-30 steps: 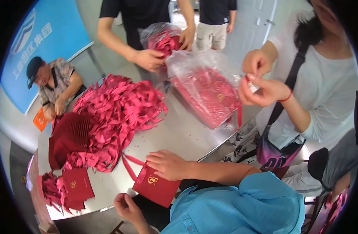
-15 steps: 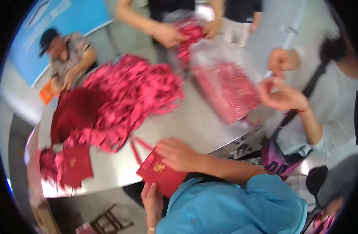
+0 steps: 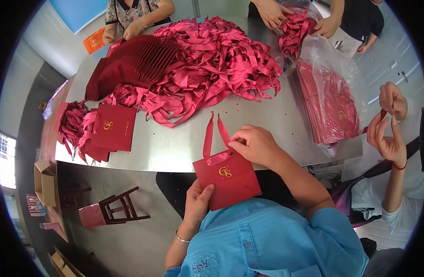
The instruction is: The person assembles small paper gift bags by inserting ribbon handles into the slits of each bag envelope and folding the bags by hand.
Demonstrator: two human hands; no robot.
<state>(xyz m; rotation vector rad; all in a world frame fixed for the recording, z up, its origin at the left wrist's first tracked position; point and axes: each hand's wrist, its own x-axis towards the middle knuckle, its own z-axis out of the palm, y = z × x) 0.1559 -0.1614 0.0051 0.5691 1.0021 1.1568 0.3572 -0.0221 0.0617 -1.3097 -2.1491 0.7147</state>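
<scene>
I watch from far away. The small, nearly square red paper bag [image 3: 239, 184] is by the near edge of the grey metal desk [image 3: 170, 145]. The left hand [image 3: 197, 198] holds it: the thumb presses on the front at the left side, and I can't see the fingers behind. The bag's 2 long, thin pink cloth handles [image 3: 208, 138] point far, and its bottom points near and a bit right. The short, flat pink cloth ribbon [image 3: 220, 158] lies across the bag's far edge, its long way going left to right. It is just left and near of the right hand [image 3: 254, 144], the closer of the 2. Those right fingers are narrow; I can't tell if they pinch anything.
</scene>
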